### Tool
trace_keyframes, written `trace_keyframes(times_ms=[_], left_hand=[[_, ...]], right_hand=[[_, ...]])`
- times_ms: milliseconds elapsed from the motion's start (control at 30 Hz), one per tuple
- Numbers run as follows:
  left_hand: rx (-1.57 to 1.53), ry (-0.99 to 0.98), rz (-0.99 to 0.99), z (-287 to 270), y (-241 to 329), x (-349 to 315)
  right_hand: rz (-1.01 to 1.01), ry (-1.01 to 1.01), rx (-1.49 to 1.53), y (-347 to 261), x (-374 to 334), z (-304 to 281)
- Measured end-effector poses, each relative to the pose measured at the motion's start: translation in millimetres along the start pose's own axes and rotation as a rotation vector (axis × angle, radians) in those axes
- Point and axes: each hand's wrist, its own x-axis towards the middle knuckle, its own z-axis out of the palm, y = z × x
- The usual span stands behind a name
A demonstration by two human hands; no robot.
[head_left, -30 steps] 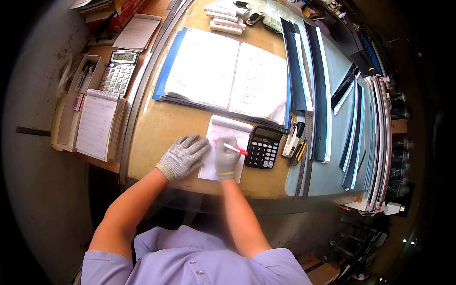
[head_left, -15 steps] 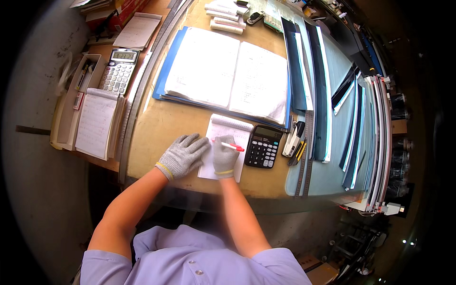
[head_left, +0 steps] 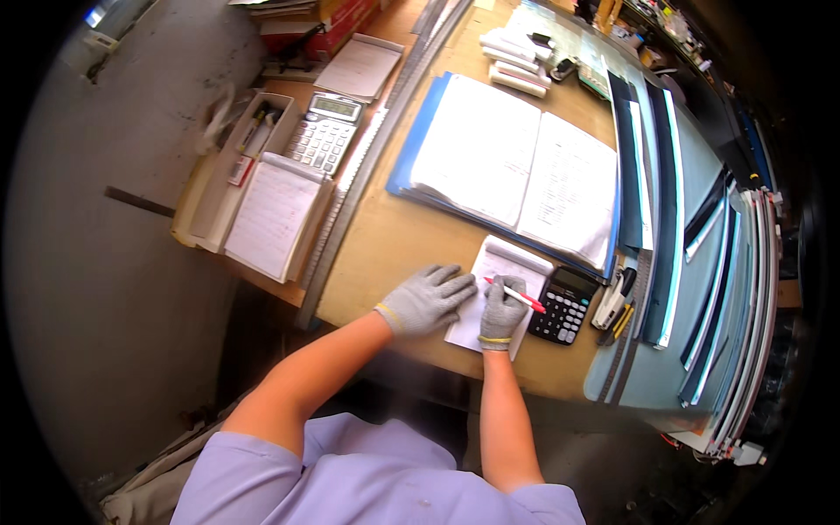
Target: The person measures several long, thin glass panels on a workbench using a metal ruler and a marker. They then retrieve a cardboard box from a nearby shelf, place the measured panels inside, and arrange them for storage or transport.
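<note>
Both hands wear grey knit gloves with yellow cuff edges. My right hand (head_left: 502,313) is closed around a red and white pen (head_left: 525,299) and rests on a small notepad (head_left: 470,330). Lying flat with its fingers stretched out, my left hand (head_left: 429,300) reaches the notepad's left edge. A black calculator (head_left: 564,306) lies just right of the notepad. Beyond the pad, a blue folder (head_left: 404,166) lies spread, with white written pages (head_left: 481,149) in it.
A stapler (head_left: 614,297) and a yellow-black cutter (head_left: 623,324) lie right of the calculator. Dark blue strips (head_left: 667,219) cover the table's right side. At left are a silver calculator (head_left: 324,131), a notepad stack (head_left: 273,214) and a long box (head_left: 206,214). Paper rolls (head_left: 516,61) lie at the back.
The whole view has shifted, so the table and hands appear farther right and slightly lower. My right hand still grips the pen on the notepad; my left stays flat beside it.
</note>
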Motion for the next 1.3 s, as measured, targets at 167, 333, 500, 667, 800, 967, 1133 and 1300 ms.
trace_keyframes(times_ms=[167,333,500,667,800,967,1133,1300], left_hand=[[0.008,0.077,0.026,3.1,-1.0,-2.0],[0.002,0.087,0.026,2.2,-1.3,-2.9],[0.003,0.091,0.023,1.1,2.5,-0.7],[0.009,0.062,0.019,-0.3,2.5,-1.9],[0.007,0.021,0.003,-4.8,6.0,-0.2],[0.034,0.012,0.006,-2.4,5.2,-1.3],[0.055,-0.003,-0.002,-3.8,5.9,-0.3],[0.038,0.102,-0.095,-2.7,4.1,-2.8]], right_hand=[[-0.084,-0.009,-0.075,-9.2,-2.2,-0.3],[-0.186,-0.019,-0.179,-6.6,-0.3,0.3],[-0.147,-0.018,-0.140,-3.6,-0.2,-0.7],[-0.098,-0.037,-0.107,-7.1,-0.8,-1.1],[-0.084,-0.033,-0.065,-10.9,-2.1,-1.1],[-0.067,-0.019,-0.023,-1.3,-1.1,-0.2],[-0.023,-0.015,-0.054,3.7,-3.0,-1.0],[-0.249,-0.071,-0.454,-3.3,-0.3,3.3]])
